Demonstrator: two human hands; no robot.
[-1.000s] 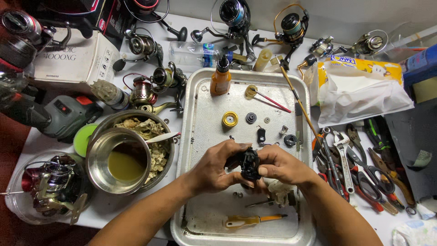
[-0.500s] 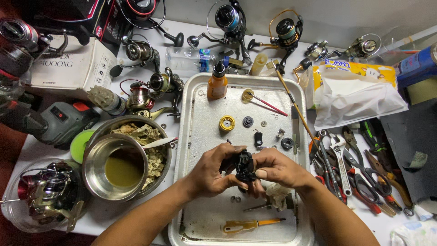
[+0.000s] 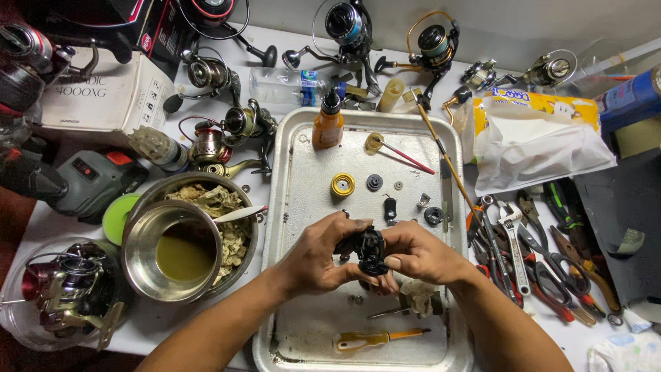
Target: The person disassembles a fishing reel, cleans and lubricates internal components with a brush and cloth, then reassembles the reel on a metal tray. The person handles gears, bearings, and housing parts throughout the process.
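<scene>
Over metal tray point(image 3: 296, 207): left hand point(image 3: 318, 253), right hand point(image 3: 420, 255), fingers pinching black reel body point(image 3: 370, 249). Stripped: gold ring point(image 3: 342, 184), small black parts. Body undone; screwdriver point(image 3: 375, 338) idle.

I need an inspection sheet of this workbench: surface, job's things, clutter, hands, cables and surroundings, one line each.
Surface: white table carrying a metal tray.
Job's things: black reel part held over the tray; small rings and parts, yellow ring, orange-handled screwdriver lying in the tray.
Clutter: steel bowl of yellowish liquid, pliers and wrenches, orange bottle, several fishing reels.
Hands: left hand and right hand both grip the reel part.
Cables: nothing seen.
Surroundings: cardboard box, white plastic bag.
</scene>
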